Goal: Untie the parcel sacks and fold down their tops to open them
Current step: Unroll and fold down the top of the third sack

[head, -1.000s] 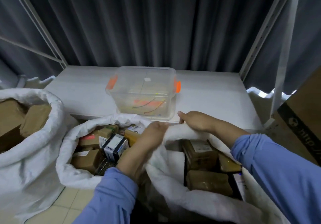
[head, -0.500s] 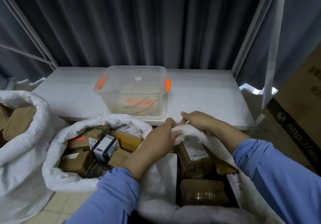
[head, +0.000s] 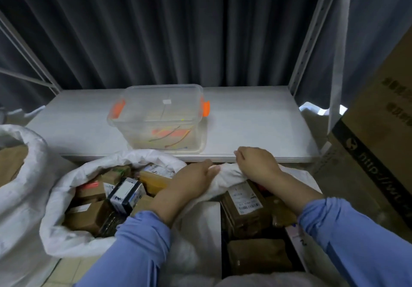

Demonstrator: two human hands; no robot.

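My left grip (head: 194,181) and right grip (head: 258,164) both clench the rim of the soft white woven parcel sack (head: 225,175) (light and floppy, I judge); best taken at the edge.

Shelf edge (head: 289,158) and clear bin (head: 160,119) stand just beyond the sack rim (head: 227,174).

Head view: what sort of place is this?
Likely a parcel sorting or storage room: white sacks stuffed with labelled cardboard parcels, a metal rack shelf, and a large shipping carton on the right.
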